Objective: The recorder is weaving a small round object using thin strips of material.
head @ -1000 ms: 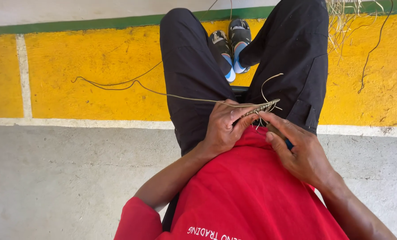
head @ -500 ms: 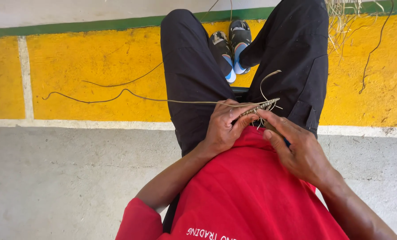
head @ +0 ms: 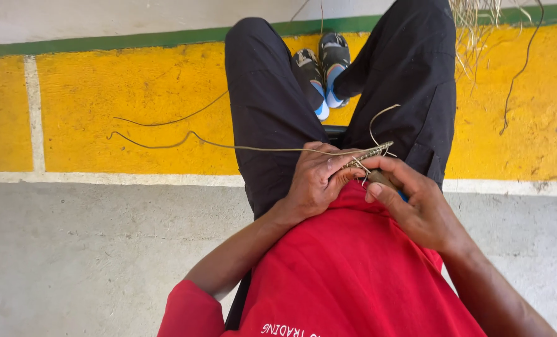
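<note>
Below me, the biggest thing is the floor (head: 91, 262), grey concrete nearest, then a yellow band (head: 135, 100) edged with a green stripe (head: 103, 42) further out. Next come my legs (head: 259, 106) in black trousers and my red shirt (head: 347, 268), with my shoes (head: 327, 68) side by side on the yellow. A bundle of dry fibre (head: 478, 25) hangs in at the top right corner.

Over my lap sits the braid (head: 371, 155), a short plaited strip of fibre (only a small length shows woven, so I judge the work is at an early stage, with much left to plait). One long loose strand (head: 228, 147) trails from it out to the left over the yellow, and a thinner one curls up to the right.

My left hand (head: 316, 181) is closed round the braid's near end, fingers curled tight over it. My right hand (head: 415, 206) is half closed, thumb and fingers pinching a dark tool (head: 383, 180) whose tip meets the braid.
</note>
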